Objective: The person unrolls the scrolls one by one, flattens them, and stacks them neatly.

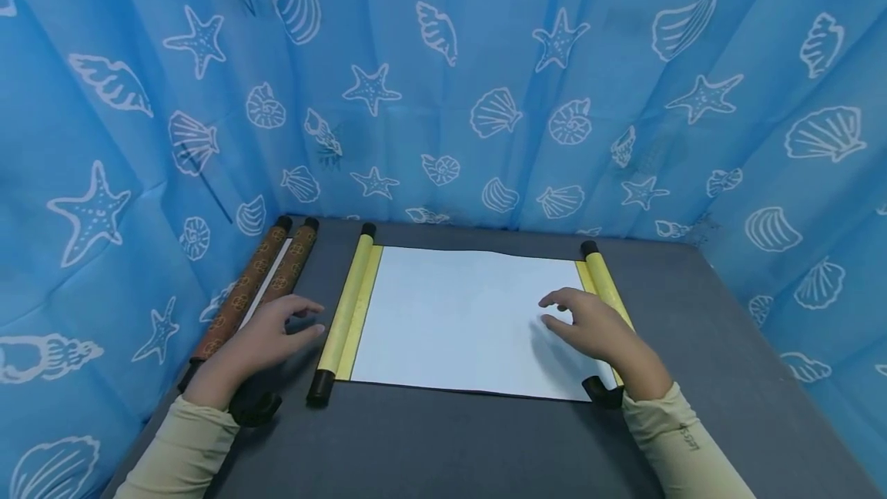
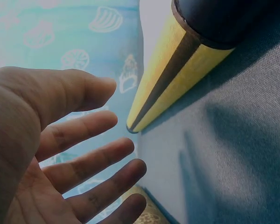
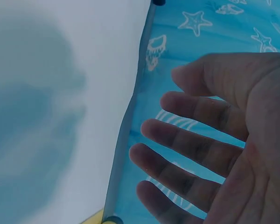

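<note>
A yellow-edged scroll (image 1: 467, 322) lies partly unrolled, its white sheet spread between two yellow rollers with black end knobs. Just left of the scroll's left roller (image 1: 346, 299) hovers my left hand (image 1: 277, 333), fingers loosely bent and holding nothing. In the left wrist view that roller's black knob (image 2: 214, 21) shows near the thumb side. Over the sheet's right part, near the right roller (image 1: 606, 279), hangs my right hand (image 1: 592, 322), also holding nothing; its shadow falls on the white sheet (image 3: 51, 116). The right wrist view has its fingers spread and relaxed.
A brown patterned scroll (image 1: 242, 291) with two rollers close together lies at the left, partly behind the left hand and forearm. The grey tabletop (image 1: 443, 445) carries both scrolls. A blue curtain (image 1: 457, 83) with shell and starfish prints hangs along the back and sides.
</note>
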Demonstrator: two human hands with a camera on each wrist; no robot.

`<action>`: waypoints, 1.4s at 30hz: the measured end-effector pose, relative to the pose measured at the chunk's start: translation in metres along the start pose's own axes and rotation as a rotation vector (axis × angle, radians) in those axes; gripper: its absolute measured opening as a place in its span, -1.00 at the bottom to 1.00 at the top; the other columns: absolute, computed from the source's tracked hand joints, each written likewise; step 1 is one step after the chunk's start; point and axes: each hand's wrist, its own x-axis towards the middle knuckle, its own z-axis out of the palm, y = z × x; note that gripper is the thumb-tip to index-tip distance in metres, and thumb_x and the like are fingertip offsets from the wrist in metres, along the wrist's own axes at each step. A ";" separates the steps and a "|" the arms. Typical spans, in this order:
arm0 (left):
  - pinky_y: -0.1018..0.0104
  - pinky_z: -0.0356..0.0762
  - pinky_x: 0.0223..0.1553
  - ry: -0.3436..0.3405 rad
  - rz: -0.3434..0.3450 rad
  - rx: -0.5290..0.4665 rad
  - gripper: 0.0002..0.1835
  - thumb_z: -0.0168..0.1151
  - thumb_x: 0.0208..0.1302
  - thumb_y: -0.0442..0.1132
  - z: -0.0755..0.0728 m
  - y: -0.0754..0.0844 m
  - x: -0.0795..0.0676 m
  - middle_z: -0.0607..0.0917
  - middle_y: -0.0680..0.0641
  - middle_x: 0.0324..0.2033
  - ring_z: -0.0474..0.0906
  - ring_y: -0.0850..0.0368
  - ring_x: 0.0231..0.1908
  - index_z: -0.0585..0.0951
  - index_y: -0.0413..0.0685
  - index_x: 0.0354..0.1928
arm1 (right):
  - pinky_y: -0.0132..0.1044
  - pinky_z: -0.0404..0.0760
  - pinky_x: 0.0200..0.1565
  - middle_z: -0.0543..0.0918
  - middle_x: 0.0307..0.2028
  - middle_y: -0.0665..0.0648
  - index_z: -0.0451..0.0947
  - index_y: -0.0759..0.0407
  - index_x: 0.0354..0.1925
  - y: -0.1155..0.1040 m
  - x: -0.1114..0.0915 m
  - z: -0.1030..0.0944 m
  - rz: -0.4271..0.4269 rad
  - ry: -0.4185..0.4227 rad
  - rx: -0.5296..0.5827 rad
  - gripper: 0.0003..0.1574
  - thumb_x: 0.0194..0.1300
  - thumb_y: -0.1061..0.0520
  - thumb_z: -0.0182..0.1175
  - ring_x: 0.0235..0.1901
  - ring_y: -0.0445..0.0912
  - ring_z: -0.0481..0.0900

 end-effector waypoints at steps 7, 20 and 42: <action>-0.24 0.58 0.22 0.006 -0.035 -0.010 -0.57 0.34 0.51 -0.12 -0.005 -0.002 -0.004 0.65 -0.28 0.22 0.58 -0.35 0.22 0.65 -0.18 0.28 | 0.16 0.70 0.10 0.76 0.14 0.22 0.73 0.19 0.15 -0.010 0.011 0.009 -0.025 -0.015 -0.005 -0.65 0.50 0.09 0.29 0.11 0.20 0.70; -0.22 0.60 0.19 0.041 -0.052 0.005 -0.59 0.34 0.51 -0.14 -0.010 -0.007 -0.012 0.67 -0.25 0.18 0.59 -0.34 0.19 0.66 -0.17 0.28 | 0.17 0.69 0.11 0.75 0.16 0.20 0.73 0.16 0.16 -0.031 0.028 0.010 -0.044 -0.030 0.001 -0.65 0.50 0.08 0.29 0.14 0.19 0.69; -0.13 0.62 0.13 0.075 -0.057 -0.013 -0.60 0.31 0.54 -0.13 -0.020 -0.002 -0.028 0.64 -0.27 0.24 0.63 -0.28 0.11 0.64 -0.13 0.30 | 0.16 0.68 0.15 0.75 0.16 0.18 0.72 0.15 0.16 -0.067 0.044 0.028 -0.107 -0.081 0.044 -0.64 0.50 0.05 0.28 0.17 0.15 0.68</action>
